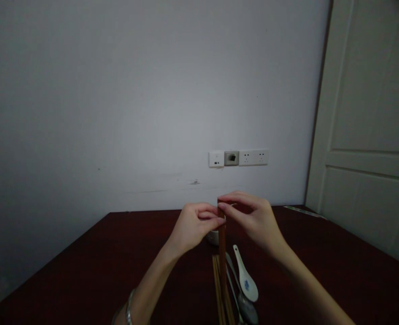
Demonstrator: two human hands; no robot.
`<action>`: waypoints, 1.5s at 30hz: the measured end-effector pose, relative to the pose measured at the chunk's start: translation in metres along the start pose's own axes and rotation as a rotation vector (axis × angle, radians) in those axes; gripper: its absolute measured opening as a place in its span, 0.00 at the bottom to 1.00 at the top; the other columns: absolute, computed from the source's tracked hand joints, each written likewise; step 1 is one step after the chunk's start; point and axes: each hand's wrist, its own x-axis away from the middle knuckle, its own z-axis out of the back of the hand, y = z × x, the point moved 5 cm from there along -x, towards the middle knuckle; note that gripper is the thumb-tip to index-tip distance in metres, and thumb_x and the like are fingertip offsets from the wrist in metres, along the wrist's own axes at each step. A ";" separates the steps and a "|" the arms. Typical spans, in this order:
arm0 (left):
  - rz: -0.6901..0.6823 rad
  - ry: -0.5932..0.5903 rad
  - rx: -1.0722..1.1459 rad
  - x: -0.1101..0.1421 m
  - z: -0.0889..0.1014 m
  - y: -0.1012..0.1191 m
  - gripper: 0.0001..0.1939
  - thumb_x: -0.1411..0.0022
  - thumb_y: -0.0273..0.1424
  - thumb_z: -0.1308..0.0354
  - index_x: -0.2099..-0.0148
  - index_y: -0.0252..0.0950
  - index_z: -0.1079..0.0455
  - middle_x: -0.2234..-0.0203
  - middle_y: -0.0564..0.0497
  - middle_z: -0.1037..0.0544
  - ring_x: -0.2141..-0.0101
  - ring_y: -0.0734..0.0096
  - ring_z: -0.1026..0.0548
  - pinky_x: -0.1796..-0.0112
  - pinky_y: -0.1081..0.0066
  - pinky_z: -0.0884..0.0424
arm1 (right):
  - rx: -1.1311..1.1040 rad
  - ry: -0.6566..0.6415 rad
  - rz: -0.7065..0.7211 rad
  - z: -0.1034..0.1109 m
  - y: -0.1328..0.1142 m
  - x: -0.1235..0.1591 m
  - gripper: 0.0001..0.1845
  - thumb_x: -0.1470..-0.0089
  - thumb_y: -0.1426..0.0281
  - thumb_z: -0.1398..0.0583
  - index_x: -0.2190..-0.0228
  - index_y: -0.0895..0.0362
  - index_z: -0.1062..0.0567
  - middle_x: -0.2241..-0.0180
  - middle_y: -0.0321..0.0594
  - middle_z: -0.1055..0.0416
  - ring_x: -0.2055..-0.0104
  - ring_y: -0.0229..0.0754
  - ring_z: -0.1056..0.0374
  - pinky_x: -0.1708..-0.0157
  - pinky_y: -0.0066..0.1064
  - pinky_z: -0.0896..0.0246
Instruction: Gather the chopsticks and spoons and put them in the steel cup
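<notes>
Reddish-brown chopsticks (222, 262) stand nearly upright in the middle of the view, pressed close together; how many there are I cannot tell. My left hand (193, 227) is closed around them in a pinch, just below the top. Higher up, my right hand (255, 219) pinches the upper end between thumb and fingers. Lighter wooden chopsticks (217, 286) lie on the table behind and beside the lower end. To their right are a metal spoon (248, 310) and a white ceramic spoon (247, 282) with a blue mark. A small pale bowl or cup (213, 238) is partly hidden behind my left hand.
The dark red table (84, 266) reaches back to a pale wall (145, 99). Sockets (253, 157) are set in the wall above the table's far edge. A white panelled door (371, 113) stands at the right. A flat strip (304, 211) lies near the back right corner.
</notes>
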 end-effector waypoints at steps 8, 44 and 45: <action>-0.012 -0.007 0.043 -0.005 0.009 -0.007 0.09 0.55 0.30 0.37 0.69 0.31 0.28 0.76 0.46 0.23 0.74 0.70 0.25 0.71 0.73 0.31 | -0.198 -0.026 -0.306 0.001 0.031 0.003 0.19 0.62 0.62 0.36 0.65 0.58 0.23 0.67 0.44 0.25 0.65 0.45 0.29 0.61 0.38 0.34; -0.057 0.117 0.030 -0.019 0.026 -0.025 0.15 0.56 0.32 0.36 0.65 0.29 0.31 0.74 0.46 0.22 0.72 0.69 0.25 0.69 0.72 0.31 | -0.452 -0.169 -0.644 -0.047 0.069 0.032 0.16 0.72 0.64 0.32 0.78 0.61 0.26 0.80 0.38 0.27 0.79 0.35 0.33 0.75 0.27 0.36; -0.058 0.115 0.044 -0.020 0.027 -0.026 0.16 0.56 0.32 0.36 0.64 0.29 0.31 0.74 0.46 0.22 0.71 0.68 0.25 0.68 0.71 0.31 | -0.453 -0.166 -0.643 -0.046 0.069 0.031 0.16 0.72 0.64 0.32 0.78 0.62 0.25 0.79 0.38 0.26 0.78 0.35 0.32 0.75 0.27 0.36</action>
